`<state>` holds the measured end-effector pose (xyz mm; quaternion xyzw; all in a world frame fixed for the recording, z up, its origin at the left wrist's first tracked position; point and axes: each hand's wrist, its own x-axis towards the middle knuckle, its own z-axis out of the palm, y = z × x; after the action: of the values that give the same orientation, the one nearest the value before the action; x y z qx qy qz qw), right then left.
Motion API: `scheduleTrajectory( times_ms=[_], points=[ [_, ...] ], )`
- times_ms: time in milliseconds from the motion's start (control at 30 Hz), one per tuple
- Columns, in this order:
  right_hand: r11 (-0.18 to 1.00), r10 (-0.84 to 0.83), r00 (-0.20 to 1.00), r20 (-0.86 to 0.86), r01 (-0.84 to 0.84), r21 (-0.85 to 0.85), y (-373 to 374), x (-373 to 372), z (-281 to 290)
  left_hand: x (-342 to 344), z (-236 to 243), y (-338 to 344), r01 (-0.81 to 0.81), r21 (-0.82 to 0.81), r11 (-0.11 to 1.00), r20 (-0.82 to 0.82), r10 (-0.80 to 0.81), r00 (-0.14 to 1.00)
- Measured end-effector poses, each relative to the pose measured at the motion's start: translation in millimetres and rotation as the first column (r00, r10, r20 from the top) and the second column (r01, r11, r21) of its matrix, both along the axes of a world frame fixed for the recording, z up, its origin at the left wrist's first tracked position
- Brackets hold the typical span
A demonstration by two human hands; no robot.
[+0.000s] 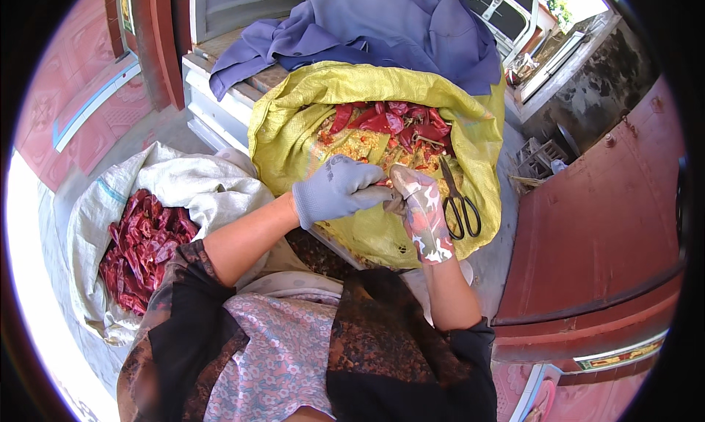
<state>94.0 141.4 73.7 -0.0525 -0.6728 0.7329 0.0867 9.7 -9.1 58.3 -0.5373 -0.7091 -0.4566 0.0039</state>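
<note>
Your hands close together over yellow sack (275,154). Your left hand (334,190), grey-gloved, pinches red pepper (383,182) at fingertips; your right hand (424,216), in camouflage-patterned glove, meets it there — cannot tell if right fingers grip too. Red pepper pieces (404,121) and pale seeds (367,143) lie in sack beyond hands. Black scissors (453,188) just beside your right hand — white sack (183,172) of dried red peppers (147,246) to your left.
</note>
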Motion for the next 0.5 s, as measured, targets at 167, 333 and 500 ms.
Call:
scheduleTrajectory(
  times_ms=[167,333,500],
  points=[
    [0.847,0.024,1.000,-0.001,-0.020,-0.532,-11.1,-6.9,-28.6,0.7,-14.9,-4.4,0.017,0.216,0.976,-0.270,0.043,0.962],
    [0.902,-0.225,0.968,0.109,0.249,-0.354,-27.4,-14.5,-17.4,8.3,-13.6,-11.1,-0.023,0.179,0.984,0.081,0.009,0.997],
    [0.988,-0.150,0.978,-0.146,0.155,0.022,18.8,-43.0,-38.5,19.0,-27.7,-26.0,-0.032,0.278,0.960,0.242,-0.038,0.970]
  ],
)
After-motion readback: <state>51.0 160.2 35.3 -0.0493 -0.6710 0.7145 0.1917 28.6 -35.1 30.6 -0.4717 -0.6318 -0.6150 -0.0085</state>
